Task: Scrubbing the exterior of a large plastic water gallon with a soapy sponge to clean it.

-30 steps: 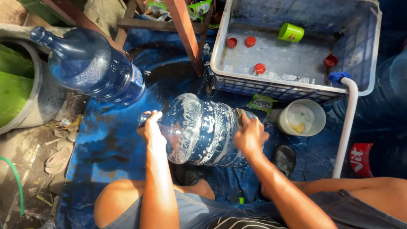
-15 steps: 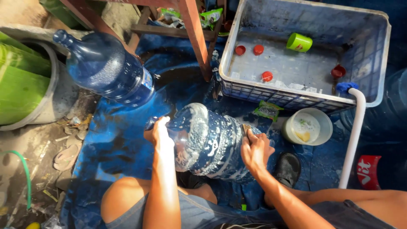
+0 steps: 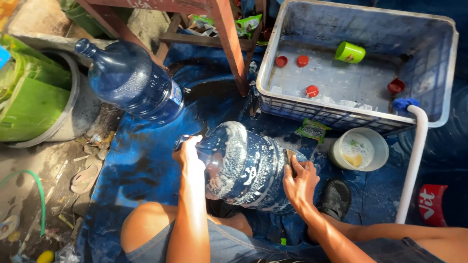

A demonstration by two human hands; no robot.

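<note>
A large blue water jug [image 3: 246, 165], streaked with soap foam, lies on its side in front of my knees. My left hand [image 3: 187, 153] grips its neck end at the left. My right hand [image 3: 298, 181] presses flat against the jug's right end, with something brownish, perhaps a scrub pad, partly showing under the fingers. A second blue jug [image 3: 127, 80] stands tilted farther off to the left, touched by neither hand.
A grey plastic crate [image 3: 356, 114] holds water, red caps and a green cup [image 3: 350, 52]. Beside it lie a white bowl [image 3: 360, 151], a white pipe [image 3: 413, 160], a green sachet [image 3: 313, 130] and a dark shoe [image 3: 334, 198]. Red-brown wooden legs [image 3: 229, 44] stand behind; a green-lined tub [image 3: 34, 97] stands left.
The jug has turned and shifted slightly between my hands. My right hand has slid lower on its end. My view has moved closer.
</note>
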